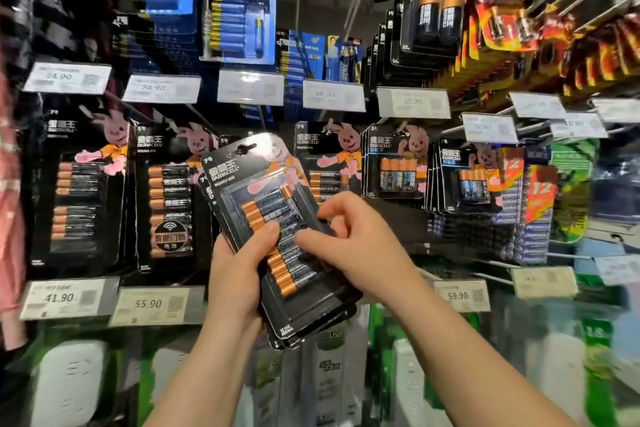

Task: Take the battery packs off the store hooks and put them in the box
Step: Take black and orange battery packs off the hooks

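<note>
battery packs [277, 236] stacked in left hand [239, 274], right hand [349, 239] on top

Battery packs, held stack [277, 236]: several black blister cards, one on another, slightly fanned at the lower edges; top card shows a row of copper-and-black cells under clear plastic, a pink rabbit figure and a hang slot at the upper edge; stack tilted, top leaning left, off the hooks, in front of the display

Battery packs, hanging [81, 184]: same black cards with pink rabbit, upright in rows on the hooks; further rows at centre [166, 198] and right [394, 163], smaller cards behind one another
</note>
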Demonstrator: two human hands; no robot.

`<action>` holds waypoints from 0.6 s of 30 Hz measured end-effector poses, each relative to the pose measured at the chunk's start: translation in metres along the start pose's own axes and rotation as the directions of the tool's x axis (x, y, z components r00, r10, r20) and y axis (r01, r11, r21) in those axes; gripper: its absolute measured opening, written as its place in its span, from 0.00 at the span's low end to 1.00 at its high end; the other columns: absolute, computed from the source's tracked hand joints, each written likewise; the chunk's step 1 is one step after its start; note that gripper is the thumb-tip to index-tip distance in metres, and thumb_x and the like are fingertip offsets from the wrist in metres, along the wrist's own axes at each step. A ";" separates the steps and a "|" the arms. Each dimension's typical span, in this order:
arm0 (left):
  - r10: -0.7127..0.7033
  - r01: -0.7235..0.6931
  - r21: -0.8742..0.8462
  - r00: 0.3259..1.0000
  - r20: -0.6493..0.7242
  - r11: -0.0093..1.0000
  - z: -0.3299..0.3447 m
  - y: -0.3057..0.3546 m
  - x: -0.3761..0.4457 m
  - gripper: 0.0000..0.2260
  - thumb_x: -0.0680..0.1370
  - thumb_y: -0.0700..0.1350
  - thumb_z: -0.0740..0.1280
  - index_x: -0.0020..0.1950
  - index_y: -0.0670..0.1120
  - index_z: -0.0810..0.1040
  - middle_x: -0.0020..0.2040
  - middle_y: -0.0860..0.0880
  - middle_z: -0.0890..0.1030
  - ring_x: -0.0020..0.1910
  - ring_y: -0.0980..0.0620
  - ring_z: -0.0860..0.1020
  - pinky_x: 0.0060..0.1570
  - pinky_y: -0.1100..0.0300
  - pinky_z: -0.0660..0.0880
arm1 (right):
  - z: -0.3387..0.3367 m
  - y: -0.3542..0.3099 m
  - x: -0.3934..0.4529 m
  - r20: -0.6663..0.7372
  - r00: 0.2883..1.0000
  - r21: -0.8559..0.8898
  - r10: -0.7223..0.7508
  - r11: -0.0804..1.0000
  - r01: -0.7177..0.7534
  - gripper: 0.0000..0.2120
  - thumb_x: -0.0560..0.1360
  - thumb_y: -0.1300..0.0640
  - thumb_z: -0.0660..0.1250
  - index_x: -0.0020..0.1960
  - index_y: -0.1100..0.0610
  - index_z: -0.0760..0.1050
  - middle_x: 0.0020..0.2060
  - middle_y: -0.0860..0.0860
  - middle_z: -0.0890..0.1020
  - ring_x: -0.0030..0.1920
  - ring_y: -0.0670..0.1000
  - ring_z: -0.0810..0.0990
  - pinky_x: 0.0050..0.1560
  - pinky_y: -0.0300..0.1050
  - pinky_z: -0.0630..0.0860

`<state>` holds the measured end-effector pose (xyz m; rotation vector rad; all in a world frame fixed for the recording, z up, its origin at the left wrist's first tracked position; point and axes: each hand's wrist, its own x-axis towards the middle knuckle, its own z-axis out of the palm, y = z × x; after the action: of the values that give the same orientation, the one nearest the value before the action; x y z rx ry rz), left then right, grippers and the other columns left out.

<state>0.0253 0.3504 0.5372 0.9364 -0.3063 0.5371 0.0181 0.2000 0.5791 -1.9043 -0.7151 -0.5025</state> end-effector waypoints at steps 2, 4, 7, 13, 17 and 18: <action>-0.022 0.022 -0.007 1.000 -0.008 1.000 0.001 -0.002 -0.001 0.28 0.65 0.42 0.74 0.65 0.40 0.76 0.55 0.37 0.83 0.48 0.39 0.84 0.41 0.49 0.82 | 0.001 0.002 0.000 -0.017 1.000 -0.024 0.023 0.999 -0.024 0.20 0.67 0.45 0.76 0.52 0.46 0.69 0.32 0.41 0.74 0.32 0.38 0.72 0.36 0.36 0.70; -0.035 0.035 0.009 0.999 0.002 0.999 0.002 -0.004 -0.002 0.29 0.66 0.42 0.77 0.65 0.41 0.76 0.55 0.37 0.83 0.51 0.38 0.83 0.44 0.47 0.82 | 0.001 0.005 0.000 -0.027 0.999 0.003 0.043 0.999 -0.043 0.21 0.68 0.47 0.76 0.54 0.48 0.69 0.35 0.42 0.75 0.33 0.40 0.75 0.37 0.38 0.71; -0.057 0.056 0.015 0.998 0.004 0.998 0.003 -0.008 -0.002 0.29 0.66 0.48 0.75 0.66 0.43 0.75 0.57 0.39 0.83 0.52 0.39 0.83 0.47 0.47 0.81 | 0.002 0.009 -0.001 -0.050 0.998 0.029 0.036 0.999 -0.034 0.16 0.71 0.50 0.74 0.54 0.50 0.72 0.37 0.43 0.78 0.36 0.39 0.77 0.40 0.38 0.72; -0.080 0.080 -0.016 0.997 -0.010 0.997 0.002 -0.015 0.000 0.28 0.66 0.51 0.73 0.66 0.46 0.77 0.56 0.42 0.84 0.52 0.42 0.84 0.50 0.45 0.80 | 0.011 0.013 -0.006 -0.193 0.980 0.031 0.044 0.999 -0.039 0.11 0.74 0.50 0.69 0.53 0.51 0.72 0.45 0.47 0.79 0.45 0.46 0.79 0.45 0.42 0.76; -0.054 0.055 0.052 0.998 -0.027 0.997 0.001 -0.016 -0.001 0.23 0.69 0.49 0.72 0.63 0.44 0.78 0.52 0.42 0.85 0.45 0.46 0.85 0.41 0.53 0.79 | 0.012 0.016 -0.006 -0.243 0.969 0.112 0.045 0.994 -0.018 0.11 0.75 0.52 0.69 0.55 0.51 0.71 0.48 0.49 0.81 0.50 0.49 0.81 0.53 0.50 0.78; -0.054 0.056 0.063 0.998 -0.031 0.996 0.001 -0.017 -0.001 0.19 0.72 0.47 0.71 0.63 0.44 0.78 0.51 0.43 0.85 0.45 0.46 0.85 0.41 0.53 0.80 | 0.012 0.016 -0.006 -0.245 0.969 0.130 0.036 0.991 -0.004 0.09 0.75 0.53 0.69 0.54 0.51 0.72 0.47 0.49 0.82 0.48 0.48 0.82 0.51 0.49 0.78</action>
<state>0.0340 0.3417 0.5256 0.9953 -0.2373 0.5120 0.0251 0.2036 0.5595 -1.6901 -0.5507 -0.6524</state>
